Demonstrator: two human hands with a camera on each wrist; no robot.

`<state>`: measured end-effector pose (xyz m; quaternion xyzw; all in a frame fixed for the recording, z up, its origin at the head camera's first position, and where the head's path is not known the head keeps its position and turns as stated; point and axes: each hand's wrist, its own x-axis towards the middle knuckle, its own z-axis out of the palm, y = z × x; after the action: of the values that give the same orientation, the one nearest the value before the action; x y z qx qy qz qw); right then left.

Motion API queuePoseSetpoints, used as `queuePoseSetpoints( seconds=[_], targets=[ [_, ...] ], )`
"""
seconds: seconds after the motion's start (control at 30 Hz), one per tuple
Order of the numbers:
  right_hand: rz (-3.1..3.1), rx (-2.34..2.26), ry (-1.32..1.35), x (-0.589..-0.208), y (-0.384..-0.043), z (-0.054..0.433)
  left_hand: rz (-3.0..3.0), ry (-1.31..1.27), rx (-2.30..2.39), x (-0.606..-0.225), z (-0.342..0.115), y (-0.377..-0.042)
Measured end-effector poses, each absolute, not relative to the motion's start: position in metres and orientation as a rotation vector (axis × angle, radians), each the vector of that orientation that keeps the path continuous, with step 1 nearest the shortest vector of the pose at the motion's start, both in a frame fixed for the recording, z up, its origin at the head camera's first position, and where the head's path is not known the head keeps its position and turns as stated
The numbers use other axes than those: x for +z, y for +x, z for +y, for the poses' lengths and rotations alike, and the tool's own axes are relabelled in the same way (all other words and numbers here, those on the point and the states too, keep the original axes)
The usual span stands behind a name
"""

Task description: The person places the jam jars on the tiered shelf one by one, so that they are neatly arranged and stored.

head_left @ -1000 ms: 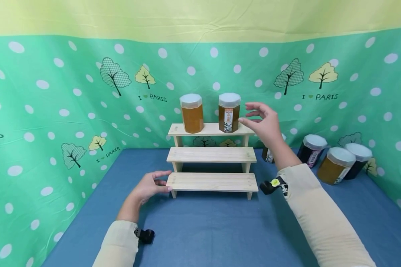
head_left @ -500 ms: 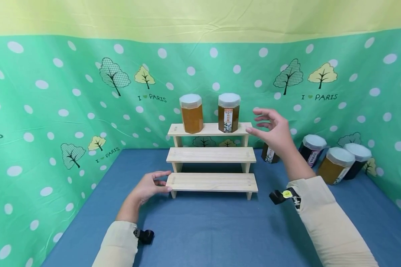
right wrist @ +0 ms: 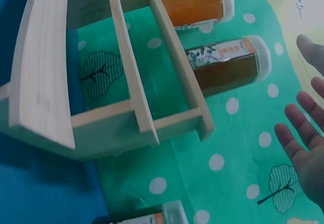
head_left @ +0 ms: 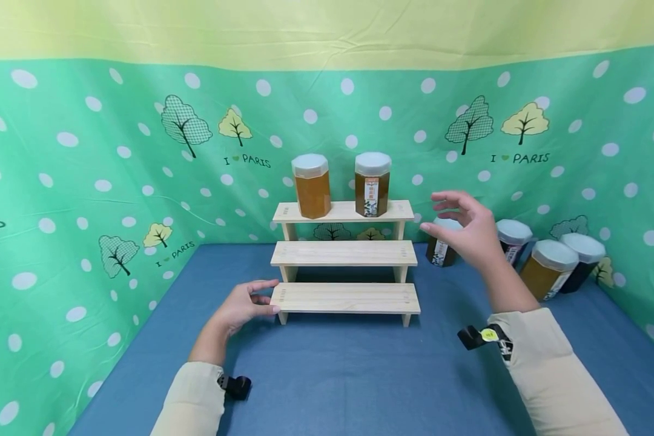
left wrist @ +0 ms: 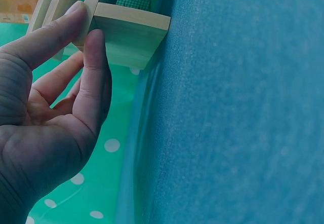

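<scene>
Left hand (head_left: 242, 306): pinching the left end of the bottom step of the three-step pale wooden rack (head_left: 343, 253), thumb and index finger on the board's edge per the left wrist view. Right hand (head_left: 469, 227): wide, thumb and curved fingers well apart, raised right of the rack. In the head view it overlaps the lid of the dark-brown faceted jar with white lid (head_left: 438, 254); the right wrist view shows a gap between them.

Rack stands on the blue cloth-covered worktop (head_left: 338, 381). Top step has two upright jars, apart: orange-amber faceted jar with white lid (head_left: 313, 194) on the left, brown-amber faceted jar with white-and-orange label (head_left: 383, 191) on the right.

Dark-brown jar sits on the worktop just right of the rack. Further right, a cluster of three: dark jar with purplish label (head_left: 515, 233), golden-amber jar with white lid (head_left: 545, 272) in front, near-black jar with white lid (head_left: 584, 248) beside it. Green white-dotted curtain (head_left: 294, 91) behind.
</scene>
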<state>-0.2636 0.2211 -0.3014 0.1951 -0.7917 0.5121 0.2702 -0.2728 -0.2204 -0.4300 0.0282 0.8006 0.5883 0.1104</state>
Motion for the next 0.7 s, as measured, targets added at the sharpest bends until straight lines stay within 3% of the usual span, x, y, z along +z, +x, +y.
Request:
queuePoseSetpoints(
  seconds=[0.7],
  targets=[
    [-2.312,1.340,0.365,-0.328,-0.262,0.265,2.355,0.084,1.730,-0.428,-0.219,-0.271]
  ],
)
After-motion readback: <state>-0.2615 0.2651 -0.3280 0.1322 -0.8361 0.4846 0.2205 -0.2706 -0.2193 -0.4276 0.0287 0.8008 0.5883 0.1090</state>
